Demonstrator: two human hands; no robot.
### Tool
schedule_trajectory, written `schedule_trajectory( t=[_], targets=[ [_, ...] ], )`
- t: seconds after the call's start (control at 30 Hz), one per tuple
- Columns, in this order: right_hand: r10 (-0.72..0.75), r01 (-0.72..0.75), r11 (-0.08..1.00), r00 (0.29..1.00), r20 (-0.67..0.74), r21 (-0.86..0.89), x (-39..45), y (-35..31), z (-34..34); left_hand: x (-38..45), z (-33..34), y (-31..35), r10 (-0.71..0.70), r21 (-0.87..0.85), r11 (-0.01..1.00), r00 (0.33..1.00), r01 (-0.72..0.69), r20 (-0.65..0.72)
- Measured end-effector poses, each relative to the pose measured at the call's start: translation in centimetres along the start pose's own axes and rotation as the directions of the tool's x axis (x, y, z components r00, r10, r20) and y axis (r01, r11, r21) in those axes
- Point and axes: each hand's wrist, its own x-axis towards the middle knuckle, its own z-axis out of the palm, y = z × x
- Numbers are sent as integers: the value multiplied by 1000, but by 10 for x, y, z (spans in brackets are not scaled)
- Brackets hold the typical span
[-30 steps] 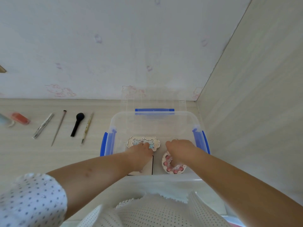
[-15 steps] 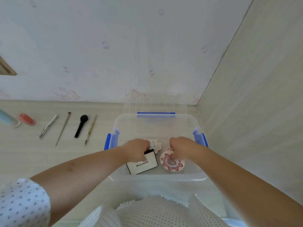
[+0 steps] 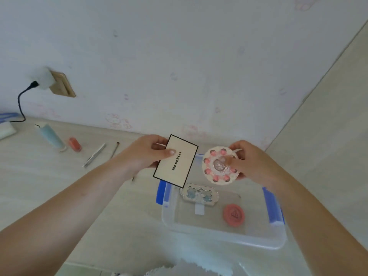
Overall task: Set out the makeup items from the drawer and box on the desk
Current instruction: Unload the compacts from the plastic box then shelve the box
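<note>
My left hand [image 3: 148, 155] grips a cream rectangular palette [image 3: 176, 161] with a black border and the word Mooekiss, held up above the box's left end. My right hand [image 3: 250, 159] holds a round white compact [image 3: 219, 167] ringed with pink strawberries, thumb across its face. Below both sits the clear plastic box [image 3: 221, 234] with blue latches. Inside it lie an ornate silver compact with blue figures [image 3: 199, 194] and a round coral-red disc [image 3: 233, 215].
On the desk to the left lie a pale blue tube [image 3: 52, 138], a small orange-red item [image 3: 75, 144], a silver pen-like tool [image 3: 94, 155] and a thin stick [image 3: 115, 149]. A wall socket with a black cable [image 3: 21, 100] is at far left. A wooden panel [image 3: 328, 136] stands right.
Both hands have risen out of the box, the left lifting the rectangular palette and the right the round strawberry compact. The camera has tilted up and left.
</note>
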Motion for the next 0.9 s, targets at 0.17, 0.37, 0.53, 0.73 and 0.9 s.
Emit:
schedule_trajectory(
  t=[0.17,0.37,0.53,0.73,0.9],
  targets=[
    [-22,18,998,998,58,60,5,-43,63,-19,-75,-32,-44,-91,995,996,37,-77],
    [55,-56,998,984,172,1,29,-80,175,-56,-174,-103,-182,-152,975,976,164,-118],
    [161,-163,986,938,306,-17,55,-86,286,-82,-258,-177,-304,-132,951,923,279,-236],
    [369,-407,912,867,335,50,68,-69,381,-79,-320,-235,-410,-277,900,870,337,-275],
    [444,-498,858,843,304,126,84,-70,423,-56,-347,-258,-463,-332,869,839,367,-286]
  ],
)
